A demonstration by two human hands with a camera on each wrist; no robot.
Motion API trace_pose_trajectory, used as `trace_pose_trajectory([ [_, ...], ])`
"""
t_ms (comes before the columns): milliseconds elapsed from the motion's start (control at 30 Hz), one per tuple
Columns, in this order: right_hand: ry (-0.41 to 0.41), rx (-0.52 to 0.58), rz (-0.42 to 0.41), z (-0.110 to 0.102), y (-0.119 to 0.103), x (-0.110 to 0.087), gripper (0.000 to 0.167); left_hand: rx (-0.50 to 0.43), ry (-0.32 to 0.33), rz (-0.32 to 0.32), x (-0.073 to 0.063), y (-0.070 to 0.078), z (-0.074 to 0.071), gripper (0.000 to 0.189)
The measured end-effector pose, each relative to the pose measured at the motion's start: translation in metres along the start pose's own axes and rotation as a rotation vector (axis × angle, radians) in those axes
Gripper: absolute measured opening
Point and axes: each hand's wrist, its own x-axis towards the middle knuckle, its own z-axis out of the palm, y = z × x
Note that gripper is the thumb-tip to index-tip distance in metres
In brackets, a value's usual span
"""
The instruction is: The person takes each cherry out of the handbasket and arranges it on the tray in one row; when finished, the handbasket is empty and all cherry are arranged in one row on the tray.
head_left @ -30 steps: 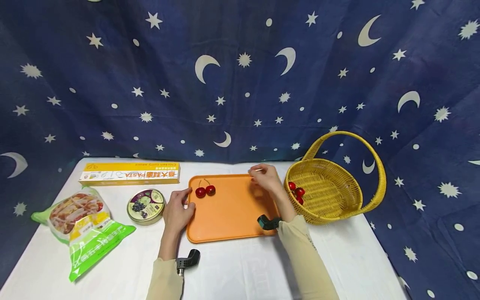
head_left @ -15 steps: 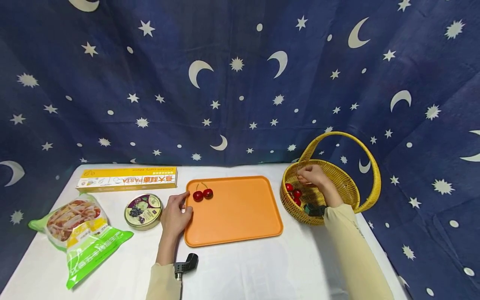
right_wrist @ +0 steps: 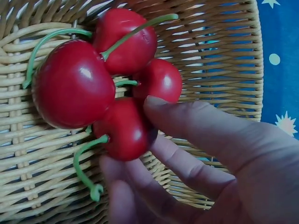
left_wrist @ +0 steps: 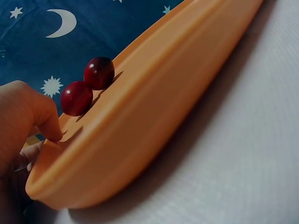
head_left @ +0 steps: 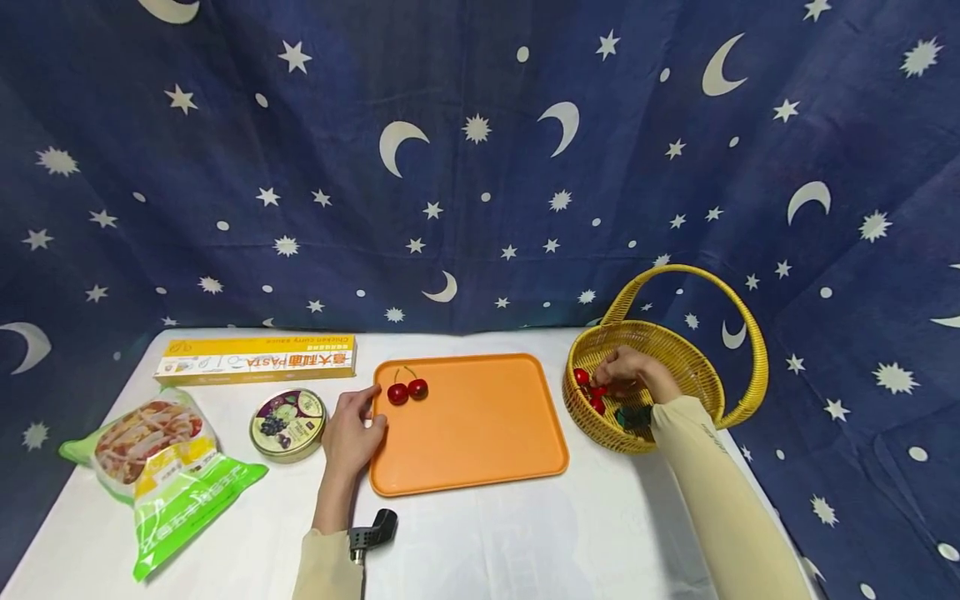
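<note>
Pickup from the wicker basket (head_left: 686, 367) looks to be your step in hand. Your right hand (head_left: 630, 372) is down inside it, thumb and fingers closed round the lowest red cherry (right_wrist: 126, 133); the far side of that grip is hidden behind the fruit. Three other cherries (right_wrist: 74, 84) crowd against it near the basket's left wall, their green stems splayed among them.

Your left hand (head_left: 349, 429) grips the left rim of the orange tray (head_left: 472, 437), which lies flat on the white worktop (head_left: 487, 542). Two dark cherries (head_left: 398, 393) sit side by side at the tray's far left corner, stems upright, so the job seems partly done, if the tray is the destination.

Your next move probably calls for a light lift straight up, clearing the neighbours before you swing left over the basket's edge and under its handle. Watch the stems: one could snag and drag a second cherry along. Set it down gently, since a round fruit may roll, and keep the tray steadied meanwhile.
</note>
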Motion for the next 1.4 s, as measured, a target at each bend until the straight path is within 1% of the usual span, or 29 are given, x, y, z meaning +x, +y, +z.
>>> trace_pose_trajectory([
  [133, 0.001, 0.018, -0.034, -0.003, -0.002, -0.003, 0.019, 0.005, -0.007, -0.004, 0.001, 0.000, 0.000, 0.048],
  [233, 0.051, 0.042, -0.059, -0.006, -0.006, -0.008, 0.019, 0.007, -0.008, -0.004, 0.002, -0.001, -0.001, 0.048],
  [333, 0.117, 0.089, -0.089, -0.009, -0.012, -0.014, 0.020, 0.009, 0.006, 0.008, 0.003, -0.001, -0.002, 0.047],
  [433, 0.173, 0.210, -0.116, -0.009, -0.017, -0.018, 0.023, 0.008, 0.012, 0.015, 0.004, -0.001, -0.003, 0.047],
  [533, 0.217, 0.397, -0.187, -0.003, -0.024, -0.022, 0.030, 0.012, 0.002, 0.008, 0.003, -0.002, -0.003, 0.047],
  [600, 0.223, 0.528, -0.241, 0.004, -0.031, -0.024, 0.034, 0.019, -0.005, -0.001, 0.002, -0.003, -0.003, 0.047],
  [700, 0.204, 0.663, -0.324, 0.019, -0.048, -0.026, 0.042, 0.021, -0.009, -0.001, 0.002, -0.003, -0.001, 0.047],
  [767, 0.186, 0.702, -0.361, 0.032, -0.062, -0.026, 0.044, 0.017, -0.008, 0.002, 0.003, -0.002, -0.001, 0.047],
  [867, 0.200, 0.688, -0.400, 0.056, -0.087, -0.022, 0.043, 0.011, -0.002, 0.015, 0.005, 0.003, -0.001, 0.047],
  [933, 0.213, 0.665, -0.416, 0.075, -0.100, -0.014, 0.039, 0.009, 0.005, 0.020, 0.007, 0.005, -0.001, 0.047],
  [1000, 0.222, 0.633, -0.408, 0.096, -0.110, -0.004, 0.034, 0.011, 0.008, 0.020, 0.007, 0.006, -0.002, 0.047],
  [1100, 0.200, 0.605, -0.381, 0.126, -0.119, 0.012, 0.028, 0.010, 0.011, 0.013, 0.005, 0.005, -0.001, 0.047],
  [1233, 0.182, 0.626, -0.323, 0.161, -0.125, 0.028, 0.021, 0.008, 0.008, 0.003, 0.002, 0.004, -0.001, 0.047],
  [1333, 0.200, 0.658, -0.282, 0.182, -0.128, 0.036, 0.020, 0.014, 0.003, -0.003, 0.001, 0.002, -0.001, 0.046],
  [1400, 0.207, 0.653, -0.268, 0.193, -0.130, 0.039, 0.023, 0.018, 0.005, -0.006, 0.001, 0.000, -0.001, 0.047],
])
